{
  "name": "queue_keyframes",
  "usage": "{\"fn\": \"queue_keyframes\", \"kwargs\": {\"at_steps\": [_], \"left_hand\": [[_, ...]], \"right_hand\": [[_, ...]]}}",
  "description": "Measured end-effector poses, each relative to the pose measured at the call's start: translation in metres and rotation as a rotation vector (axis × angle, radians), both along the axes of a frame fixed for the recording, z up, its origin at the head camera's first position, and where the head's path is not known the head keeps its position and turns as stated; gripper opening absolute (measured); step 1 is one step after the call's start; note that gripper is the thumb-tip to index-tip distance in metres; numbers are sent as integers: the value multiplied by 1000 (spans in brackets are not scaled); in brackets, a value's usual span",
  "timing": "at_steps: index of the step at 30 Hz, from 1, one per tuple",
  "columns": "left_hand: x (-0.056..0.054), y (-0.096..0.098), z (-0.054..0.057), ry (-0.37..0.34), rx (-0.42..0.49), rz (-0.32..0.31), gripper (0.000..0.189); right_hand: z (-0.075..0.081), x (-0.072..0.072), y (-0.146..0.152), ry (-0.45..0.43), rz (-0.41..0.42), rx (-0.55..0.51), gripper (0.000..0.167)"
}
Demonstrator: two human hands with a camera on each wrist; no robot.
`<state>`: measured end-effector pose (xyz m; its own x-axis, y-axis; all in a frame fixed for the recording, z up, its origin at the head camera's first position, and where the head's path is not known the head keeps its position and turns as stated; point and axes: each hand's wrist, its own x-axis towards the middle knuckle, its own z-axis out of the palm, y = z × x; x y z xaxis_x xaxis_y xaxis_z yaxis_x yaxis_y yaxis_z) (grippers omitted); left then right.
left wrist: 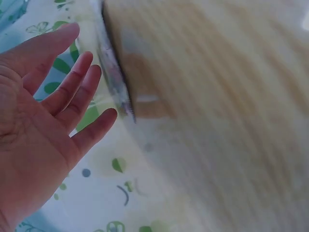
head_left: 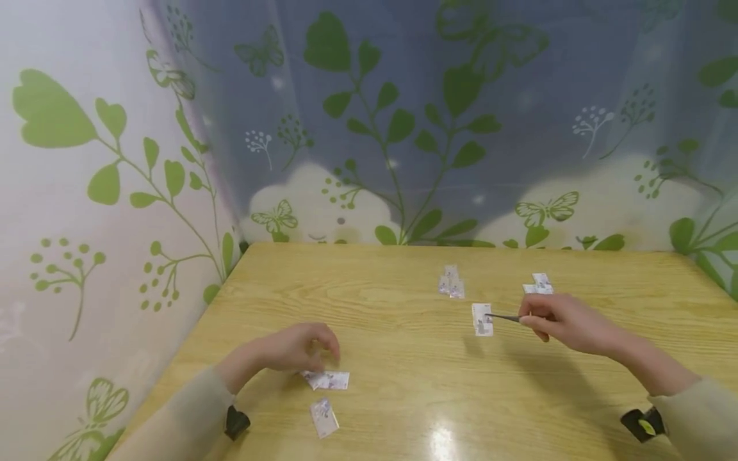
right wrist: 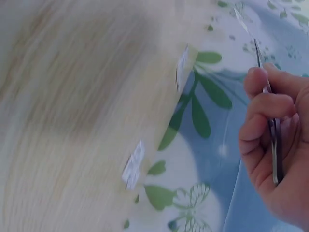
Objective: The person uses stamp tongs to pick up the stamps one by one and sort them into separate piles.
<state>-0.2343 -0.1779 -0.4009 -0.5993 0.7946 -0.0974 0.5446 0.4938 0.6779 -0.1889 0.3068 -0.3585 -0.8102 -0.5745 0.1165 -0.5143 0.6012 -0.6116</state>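
One small packet (head_left: 480, 325) hangs above bench (head_left: 392, 358), clipped in tweezers (head_left: 505, 317). Right hand (head_left: 567, 322) grips tweezers, fingers curled; left hand (head_left: 296, 346), fingers loosely spread, holds nothing near overlapping packets (head_left: 334, 381). Possible trouble: slackened pinch could let small packet slip or twist.

Glare spots the table (head_left: 398, 358); both wrist views look soft.
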Motion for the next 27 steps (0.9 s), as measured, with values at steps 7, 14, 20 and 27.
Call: {"fn": "queue_keyframes", "kwargs": {"at_steps": [7, 14, 20, 27], "left_hand": [[2, 0, -2, -14, -25, -21, 32], [5, 1, -3, 18, -47, -33, 31], [7, 2, -2, 70, -64, -47, 25], [8, 8, -6, 147, -82, -31, 8]], "right_hand": [[4, 0, 25, 8, -50, 10, 11], [-2, -5, 55, 40, -97, 65, 13], [-1, -8, 83, 24, -212, 103, 10], [-6, -15, 110, -8, -285, 132, 10]]}}
